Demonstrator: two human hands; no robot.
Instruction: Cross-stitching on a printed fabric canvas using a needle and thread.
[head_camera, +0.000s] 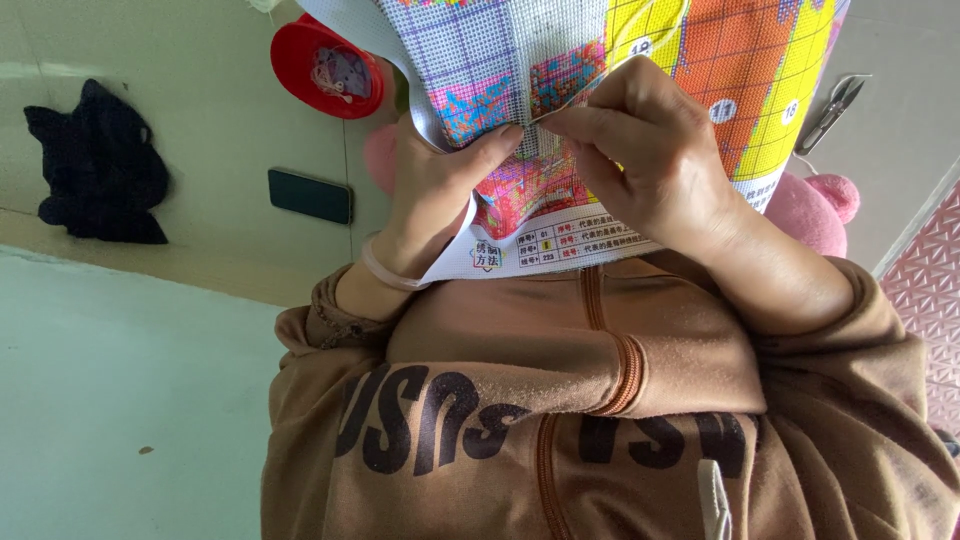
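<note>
Brown fleece fills the lower frame: a person in a zipped sweatshirt (600, 420) works with both bare hands at a gridded cross-stitch cloth (690, 60), printed in orange, yellow, pink and lilac blocks. The cloth runs up and away from the pinch, its long axis heading toward the top edge of the view, while its white printed border hangs just below the fingers, against the chest.

The right hand (655, 150) is closed in a fine pinch, thumb and fingertips pressed together on a fold of the cloth; whether a needle sits between them cannot be told. The left hand (440, 190), a pale bangle at its wrist, grips the cloth's edge from the opposite side, its thumb stretched across the front until it nearly meets the right fingertips. Both hands sit equally close to the working spot.

Well out beyond the left hand lie a dark rag (95, 165), a round red lid (325, 65) holding thread, and a black phone (310, 196). Beyond the right hand sit a pink plush toy (812, 210) and small metal snips (832, 112).
</note>
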